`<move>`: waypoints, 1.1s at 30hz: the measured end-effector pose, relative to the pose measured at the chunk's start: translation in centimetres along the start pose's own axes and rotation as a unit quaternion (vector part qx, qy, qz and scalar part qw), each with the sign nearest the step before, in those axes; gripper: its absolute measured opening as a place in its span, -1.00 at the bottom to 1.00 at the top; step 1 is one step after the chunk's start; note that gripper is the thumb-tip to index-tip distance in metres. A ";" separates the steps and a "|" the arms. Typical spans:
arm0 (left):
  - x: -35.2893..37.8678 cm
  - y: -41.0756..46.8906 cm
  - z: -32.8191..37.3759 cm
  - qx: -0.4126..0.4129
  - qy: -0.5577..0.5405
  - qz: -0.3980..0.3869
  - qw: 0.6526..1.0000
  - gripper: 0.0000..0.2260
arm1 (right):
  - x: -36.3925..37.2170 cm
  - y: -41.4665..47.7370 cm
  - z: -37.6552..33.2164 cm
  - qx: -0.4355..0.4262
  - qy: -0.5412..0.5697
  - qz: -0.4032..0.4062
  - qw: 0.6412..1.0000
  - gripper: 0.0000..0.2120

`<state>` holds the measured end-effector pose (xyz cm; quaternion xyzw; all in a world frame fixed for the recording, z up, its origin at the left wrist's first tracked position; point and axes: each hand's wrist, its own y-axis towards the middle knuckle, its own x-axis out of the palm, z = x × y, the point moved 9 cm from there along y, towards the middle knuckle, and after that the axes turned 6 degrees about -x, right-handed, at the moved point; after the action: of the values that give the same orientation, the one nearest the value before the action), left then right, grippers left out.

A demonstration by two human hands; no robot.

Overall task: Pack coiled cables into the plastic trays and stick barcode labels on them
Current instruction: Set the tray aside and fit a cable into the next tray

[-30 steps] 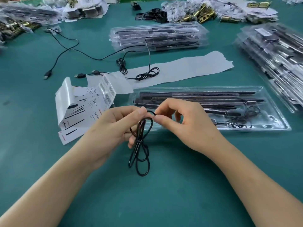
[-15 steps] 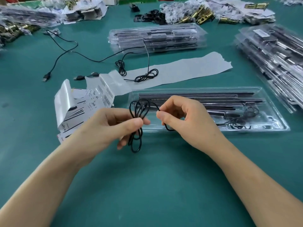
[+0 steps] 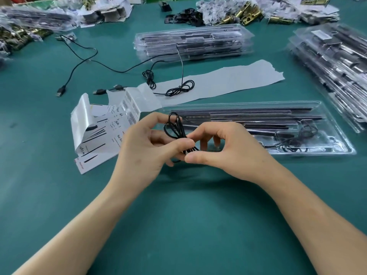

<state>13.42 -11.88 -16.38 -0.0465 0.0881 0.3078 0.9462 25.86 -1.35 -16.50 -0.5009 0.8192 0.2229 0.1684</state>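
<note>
Both hands meet just in front of the left end of the open plastic tray (image 3: 335, 124), which lies lengthwise on the green table (image 3: 178, 225) and holds long black strips and a thin black cable at its right end. The left hand (image 3: 145, 149) pinches the coiled cable (image 3: 174, 126) between thumb and forefinger, the other fingers curled beneath. The right hand (image 3: 230, 153) pinches the same bundle of strands with thumb and forefinger where the two hands touch. The cable's loops stand up above the left hand, in front of the tray's left edge, clear of the table. Left of the tray lies a curled label sheet (image 3: 95, 139) with black bars and sideways print. Only fragments read, one looking like "Mar Gr"; the rest is too small. Barcode labels (image 3: 130, 108) sit on the part of the sheet nearest the tray's far left corner. Beyond the tray a grey backing strip (image 3: 234, 80) carries a second coiled cable (image 3: 179, 89). Further beyond stands a stack of filled trays (image 3: 192, 42). Another stack (image 3: 333, 62) lies to the tray's right.
</note>
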 end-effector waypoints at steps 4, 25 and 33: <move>0.5 0.2 0.4 0.018 -0.020 -0.037 0.999 -0.83 | -0.5 0.3 0.4 0.004 0.025 0.046 0.999 -0.91; 0.4 0.0 0.6 0.047 0.019 -0.004 0.999 -0.72 | 0.0 0.5 0.2 -0.008 0.008 0.014 1.000 -0.89; -0.2 -0.2 0.0 0.093 0.285 -0.166 0.939 -0.74 | -0.5 0.5 1.1 0.025 0.036 0.032 0.998 -0.87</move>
<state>13.39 -12.14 -16.29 -0.0586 0.3736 0.1107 0.9191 25.70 -0.23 -17.10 -0.4773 0.8460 0.1892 0.1439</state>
